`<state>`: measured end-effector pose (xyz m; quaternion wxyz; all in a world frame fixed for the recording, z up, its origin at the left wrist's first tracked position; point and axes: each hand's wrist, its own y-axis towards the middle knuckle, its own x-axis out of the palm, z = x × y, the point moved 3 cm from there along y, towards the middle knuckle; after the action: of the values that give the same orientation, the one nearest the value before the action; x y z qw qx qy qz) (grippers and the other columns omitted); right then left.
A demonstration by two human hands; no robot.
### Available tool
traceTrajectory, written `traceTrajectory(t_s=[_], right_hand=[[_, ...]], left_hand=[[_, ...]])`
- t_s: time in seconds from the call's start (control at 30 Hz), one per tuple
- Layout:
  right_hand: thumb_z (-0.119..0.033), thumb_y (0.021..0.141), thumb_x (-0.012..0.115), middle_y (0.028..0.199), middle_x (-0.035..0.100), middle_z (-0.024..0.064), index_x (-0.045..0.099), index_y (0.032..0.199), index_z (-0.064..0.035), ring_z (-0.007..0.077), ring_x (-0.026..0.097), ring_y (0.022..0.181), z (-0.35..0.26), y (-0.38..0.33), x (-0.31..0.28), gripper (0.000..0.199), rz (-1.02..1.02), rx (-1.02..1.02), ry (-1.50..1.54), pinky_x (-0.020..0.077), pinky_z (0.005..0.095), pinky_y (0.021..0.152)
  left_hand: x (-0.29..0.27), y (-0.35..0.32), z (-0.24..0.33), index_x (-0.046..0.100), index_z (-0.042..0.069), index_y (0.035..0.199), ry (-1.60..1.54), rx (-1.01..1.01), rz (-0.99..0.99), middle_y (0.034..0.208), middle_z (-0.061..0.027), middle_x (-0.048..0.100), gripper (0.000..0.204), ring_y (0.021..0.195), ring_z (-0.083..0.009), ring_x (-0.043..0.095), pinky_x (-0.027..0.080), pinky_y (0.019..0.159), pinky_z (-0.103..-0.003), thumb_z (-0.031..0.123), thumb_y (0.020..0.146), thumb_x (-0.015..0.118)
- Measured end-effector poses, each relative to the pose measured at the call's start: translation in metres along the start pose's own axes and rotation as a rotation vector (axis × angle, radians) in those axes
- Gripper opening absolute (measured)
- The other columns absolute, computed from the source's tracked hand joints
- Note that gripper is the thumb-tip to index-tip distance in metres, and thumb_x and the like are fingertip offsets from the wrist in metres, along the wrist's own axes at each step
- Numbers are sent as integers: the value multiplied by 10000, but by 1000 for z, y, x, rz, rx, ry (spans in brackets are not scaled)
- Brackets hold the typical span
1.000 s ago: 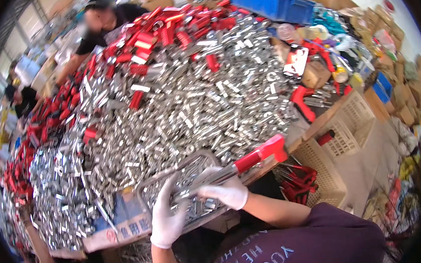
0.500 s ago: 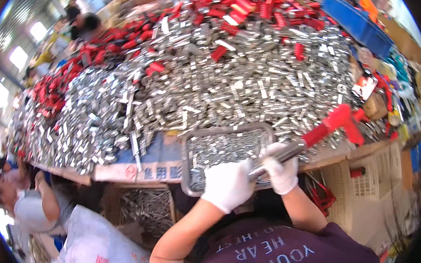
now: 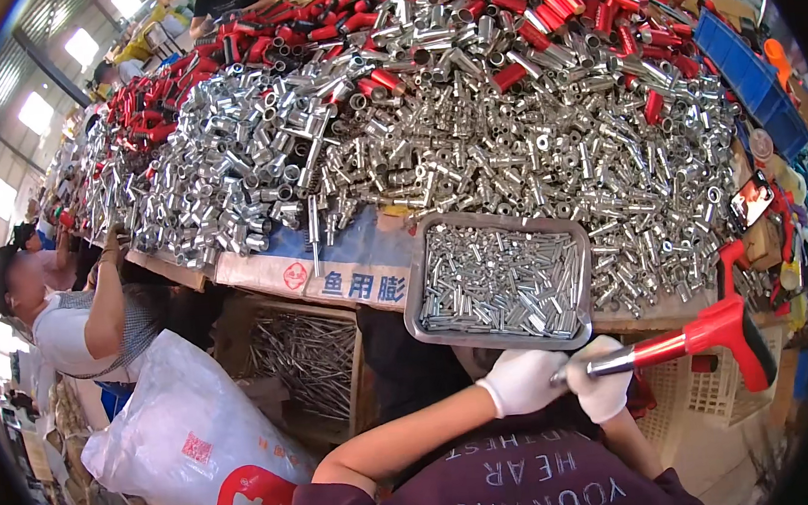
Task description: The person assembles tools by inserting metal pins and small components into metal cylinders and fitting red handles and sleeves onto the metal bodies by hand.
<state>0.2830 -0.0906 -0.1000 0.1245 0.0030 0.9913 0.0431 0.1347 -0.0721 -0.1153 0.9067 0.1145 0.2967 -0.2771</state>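
My right hand [image 3: 600, 381], in a white glove, is wrapped round the steel shaft of a tool with a red-and-black angled handle [image 3: 705, 335]. The tool lies almost level, with its handle pointing right. My left hand [image 3: 526, 381], also gloved, is closed at the shaft's left end; its fingertips are partly hidden, and whether it also holds a small part cannot be made out. Just beyond my hands, a grey rimmed tray [image 3: 413, 320] holds many small metal pins and cylinders.
Piled metal fittings [image 3: 471, 143] cover the table, with red handles [image 3: 547, 13] heaped behind. A blue bin [image 3: 753, 83] and a phone [image 3: 751, 199] are at right. At left, a person [image 3: 87, 320] works near a white sack [image 3: 199, 421]. A wooden box [image 3: 357, 380] of metal rods stands below.
Both hands have come nearer to me, away from over the tray, bringing the tool along. My hands are closer together. The view has shifted, so the table appears farther right.
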Motion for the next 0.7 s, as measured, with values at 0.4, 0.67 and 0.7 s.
traceTrajectory(t_s=[0.4, 0.67, 0.7], right_hand=[[-11, 788, 657, 636, 533, 3, 551, 733, -37, 81, 495, 559, 33, -8, -20, 122, 207, 198, 94, 409, 264, 517], [-37, 778, 748, 805, 663, 74, 626, 1060, 10, 142, 644, 740, 13, -19, -28, 311, -219, -56, -288, 523, 274, 687], [-96, 813, 751, 818, 685, 140, 531, 1282, 45, 194, 687, 743, 29, -26, -39, 537, -394, 178, -100, 551, 288, 695]], left_hand=[[47, 17, -16, 635, 57, 885, 21, -157, -155, 810, -160, 652, 226, 776, -382, 642, 504, 712, -459, 279, 841, 649], [62, 7, -47, 565, 36, 1236, -789, -303, -416, 842, -63, 654, 403, 728, -112, 629, 525, 667, -292, 177, 868, 649], [84, -2, -83, 610, 67, 1212, -1024, -304, -465, 880, -59, 664, 341, 741, -88, 621, 530, 673, -271, 159, 884, 630]])
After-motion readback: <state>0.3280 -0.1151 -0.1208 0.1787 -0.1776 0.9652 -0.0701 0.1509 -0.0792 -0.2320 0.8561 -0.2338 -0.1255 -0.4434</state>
